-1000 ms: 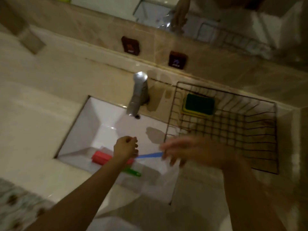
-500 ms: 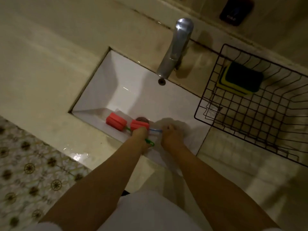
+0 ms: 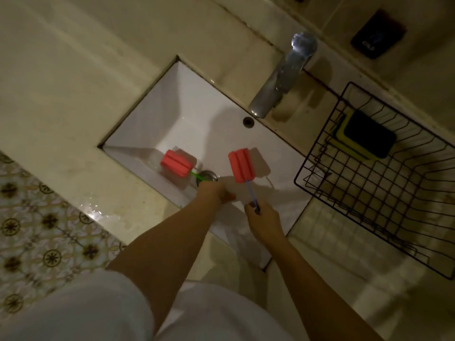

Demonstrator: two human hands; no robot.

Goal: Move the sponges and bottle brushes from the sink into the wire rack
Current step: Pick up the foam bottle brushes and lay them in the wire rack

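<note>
My right hand (image 3: 264,219) grips the blue handle of a bottle brush with a red foam head (image 3: 240,167), held upright above the white sink (image 3: 187,112). A second brush, red foam head (image 3: 176,163) on a green handle, lies on the sink floor near the drain. My left hand (image 3: 214,193) is closed at the end of that green handle. The black wire rack (image 3: 369,200) stands on the counter to the right, with a yellow sponge with a dark green top (image 3: 366,136) in its far corner.
A chrome tap (image 3: 283,75) reaches over the sink's back edge. A dark wall plate marked COLD (image 3: 376,35) sits on the wall behind. Beige stone counter surrounds the sink; patterned floor tiles (image 3: 49,242) show at the lower left.
My right hand has lifted the blue-handled brush out of the sink and tipped its head up. The left hand stays low on the green handle. The view has moved in closer.
</note>
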